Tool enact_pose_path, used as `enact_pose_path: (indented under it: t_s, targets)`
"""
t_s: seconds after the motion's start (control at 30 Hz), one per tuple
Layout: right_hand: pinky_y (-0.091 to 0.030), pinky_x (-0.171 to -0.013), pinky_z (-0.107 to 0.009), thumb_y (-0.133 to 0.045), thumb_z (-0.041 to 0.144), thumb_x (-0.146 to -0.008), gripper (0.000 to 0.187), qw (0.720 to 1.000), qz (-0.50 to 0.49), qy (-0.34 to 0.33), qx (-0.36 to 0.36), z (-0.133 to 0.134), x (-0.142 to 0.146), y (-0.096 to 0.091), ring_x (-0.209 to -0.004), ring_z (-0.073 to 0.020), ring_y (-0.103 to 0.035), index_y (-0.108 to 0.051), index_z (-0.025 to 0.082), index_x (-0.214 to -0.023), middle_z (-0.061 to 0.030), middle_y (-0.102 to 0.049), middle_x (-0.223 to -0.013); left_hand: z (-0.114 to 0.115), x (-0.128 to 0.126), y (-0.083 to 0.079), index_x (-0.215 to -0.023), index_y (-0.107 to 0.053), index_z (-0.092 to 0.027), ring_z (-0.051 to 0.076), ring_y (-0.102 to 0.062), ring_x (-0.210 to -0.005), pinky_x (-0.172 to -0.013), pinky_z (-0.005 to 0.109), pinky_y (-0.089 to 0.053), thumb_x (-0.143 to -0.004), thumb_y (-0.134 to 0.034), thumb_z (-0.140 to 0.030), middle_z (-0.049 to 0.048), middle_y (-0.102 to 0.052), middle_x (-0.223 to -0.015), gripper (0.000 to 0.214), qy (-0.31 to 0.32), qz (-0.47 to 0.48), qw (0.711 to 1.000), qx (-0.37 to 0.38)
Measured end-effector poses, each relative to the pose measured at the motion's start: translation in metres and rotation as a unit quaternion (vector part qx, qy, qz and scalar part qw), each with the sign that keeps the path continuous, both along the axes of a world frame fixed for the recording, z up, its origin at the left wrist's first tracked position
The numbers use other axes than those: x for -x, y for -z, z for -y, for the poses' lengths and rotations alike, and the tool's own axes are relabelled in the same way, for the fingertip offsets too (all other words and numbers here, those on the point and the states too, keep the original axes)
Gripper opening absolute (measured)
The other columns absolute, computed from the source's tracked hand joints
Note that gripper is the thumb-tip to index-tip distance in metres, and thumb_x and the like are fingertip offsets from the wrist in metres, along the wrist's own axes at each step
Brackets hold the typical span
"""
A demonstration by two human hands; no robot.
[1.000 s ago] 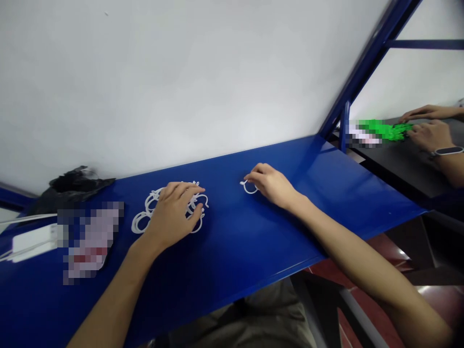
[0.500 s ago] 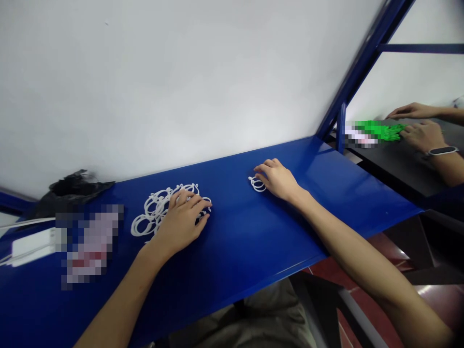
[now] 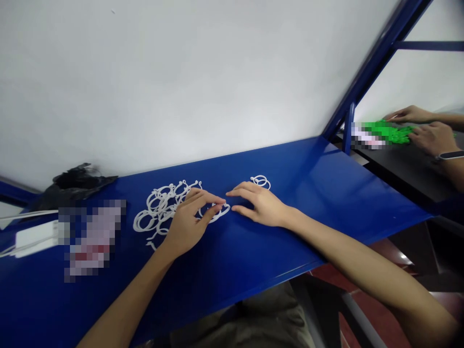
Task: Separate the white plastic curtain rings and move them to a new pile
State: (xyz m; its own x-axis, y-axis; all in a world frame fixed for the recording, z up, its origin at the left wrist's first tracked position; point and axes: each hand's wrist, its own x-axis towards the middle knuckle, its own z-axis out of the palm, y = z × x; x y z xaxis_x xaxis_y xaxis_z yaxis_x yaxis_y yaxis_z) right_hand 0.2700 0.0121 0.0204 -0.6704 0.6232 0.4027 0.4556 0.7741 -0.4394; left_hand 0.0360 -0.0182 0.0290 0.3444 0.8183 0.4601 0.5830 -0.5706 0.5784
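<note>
My left hand [image 3: 190,220] has thumb and index finger pinched on a white plastic curtain ring [image 3: 225,211], just off the right side of the pile. My fingers hide part of this ring. The pile of curtain rings [image 3: 145,222], each with a small eyelet, lies on the blue table [image 3: 232,261] behind and left of that hand. Facing the held ring from the right is my right hand [image 3: 263,205], thumb and fingers apart and nothing between them. Beyond its knuckles a small group of white rings [image 3: 266,181] rests on the table.
At the left lie a black plastic bag [image 3: 79,181], a blurred-out packet [image 3: 99,232] and a white power strip [image 3: 36,237] with cables. A white wall and blue frame post [image 3: 348,125] bound the table. Far right, another person's hands [image 3: 433,137] handle green pieces [image 3: 389,131].
My left hand has moved right from over the pile and now pinches a ring. My right hand has come left, away from the small group of rings at the right.
</note>
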Motion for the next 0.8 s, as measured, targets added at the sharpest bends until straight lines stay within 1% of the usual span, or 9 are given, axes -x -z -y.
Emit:
enact_pose_path:
  t_s: [0.07, 0.2, 0.27, 0.33, 0.43, 0.5, 0.57, 0.67, 0.8]
  targets:
    - [-0.051, -0.094, -0.036, -0.053, 0.03, -0.099, 0.028, 0.999, -0.014, -0.017, 0.023, 0.002, 0.003, 0.002, -0.109, -0.0197, -0.06, -0.058, 0.019, -0.124, -0.0093, -0.064, -0.118, 0.0, -0.001, 0.002, -0.094, -0.07, -0.027, 0.018, -0.06, -0.093, -0.085, 0.035, -0.049, -0.095, -0.056, -0.037, 0.0007, -0.07, -0.09, 0.018, -0.003, 0.019, 0.999, 0.025]
    - [-0.053, -0.081, -0.031, -0.051, 0.027, -0.099, 0.017, 0.997, -0.035, -0.014, 0.069, 0.002, 0.005, 0.005, -0.088, -0.0154, -0.065, -0.063, 0.018, -0.108, -0.0065, -0.067, -0.104, 0.0, 0.0, 0.004, -0.094, -0.07, -0.027, 0.017, -0.063, -0.085, -0.077, 0.032, -0.052, -0.093, -0.057, -0.043, 0.0011, -0.07, -0.092, 0.021, -0.027, 0.023, 0.998, 0.055]
    - [-0.052, -0.077, -0.029, -0.052, 0.027, -0.099, 0.015, 0.996, -0.04, -0.006, 0.083, 0.001, 0.005, 0.005, -0.082, -0.0143, -0.065, -0.062, 0.017, -0.105, -0.0055, -0.067, -0.099, 0.001, 0.0, 0.005, -0.1, -0.068, -0.026, 0.018, -0.064, -0.089, -0.08, 0.032, -0.052, -0.094, -0.056, -0.044, 0.0015, -0.07, -0.098, 0.022, -0.042, 0.011, 0.998, 0.053]
    - [-0.052, -0.076, -0.028, -0.053, 0.027, -0.099, 0.015, 0.995, -0.044, 0.001, 0.088, 0.001, 0.004, 0.004, -0.081, -0.0142, -0.065, -0.062, 0.017, -0.105, -0.0051, -0.067, -0.096, 0.001, 0.0, 0.006, -0.11, -0.063, -0.025, 0.019, -0.063, -0.099, -0.088, 0.035, -0.05, -0.092, -0.057, -0.045, 0.0024, -0.069, -0.106, 0.027, -0.045, -0.015, 0.998, 0.043]
    - [-0.052, -0.076, -0.028, -0.054, 0.028, -0.098, 0.016, 0.996, -0.045, 0.01, 0.082, 0.0, 0.002, 0.004, -0.082, -0.014, -0.065, -0.061, 0.017, -0.107, -0.0057, -0.066, -0.1, -0.001, 0.003, 0.01, -0.125, -0.054, -0.024, 0.024, -0.057, -0.112, -0.099, 0.043, -0.045, -0.088, -0.063, -0.047, 0.0043, -0.067, -0.113, 0.045, -0.03, -0.087, 0.996, 0.02]
    - [-0.051, -0.077, -0.028, -0.054, 0.028, -0.098, 0.016, 0.996, -0.042, 0.013, 0.075, -0.001, 0.001, 0.004, -0.082, -0.0138, -0.064, -0.061, 0.017, -0.107, -0.0062, -0.066, -0.103, -0.003, 0.006, 0.015, -0.128, -0.052, -0.024, 0.026, -0.054, -0.114, -0.101, 0.046, -0.042, -0.083, -0.068, -0.051, 0.0046, -0.067, -0.112, 0.055, -0.019, -0.136, 0.991, 0.008]
    - [-0.051, -0.077, -0.029, -0.053, 0.029, -0.098, 0.016, 0.997, -0.041, 0.013, 0.071, -0.002, 0.0, 0.004, -0.083, -0.0138, -0.064, -0.061, 0.017, -0.106, -0.0066, -0.066, -0.104, -0.006, 0.009, 0.019, -0.129, -0.053, -0.025, 0.027, -0.054, -0.113, -0.102, 0.047, -0.04, -0.078, -0.072, -0.054, 0.0045, -0.067, -0.11, 0.061, -0.01, -0.17, 0.985, 0.003]
    - [-0.051, -0.077, -0.029, -0.053, 0.029, -0.099, 0.016, 0.997, -0.043, 0.016, 0.068, -0.002, -0.001, 0.003, -0.082, -0.0142, -0.064, -0.061, 0.018, -0.104, -0.0062, -0.067, -0.101, -0.01, 0.012, 0.023, -0.124, -0.058, -0.026, 0.028, -0.054, -0.11, -0.1, 0.046, -0.04, -0.076, -0.074, -0.056, 0.0047, -0.067, -0.109, 0.059, -0.002, -0.202, 0.979, -0.002]
    - [-0.05, -0.074, -0.028, -0.053, 0.028, -0.098, 0.015, 0.997, -0.033, 0.03, 0.069, -0.003, -0.001, 0.003, -0.08, -0.0152, -0.065, -0.062, 0.017, -0.103, -0.0051, -0.069, -0.094, -0.011, 0.012, 0.023, -0.12, -0.061, -0.026, 0.027, -0.053, -0.109, -0.099, 0.044, -0.04, -0.081, -0.071, -0.051, 0.0051, -0.067, -0.107, 0.048, 0.0, -0.213, 0.977, -0.02]
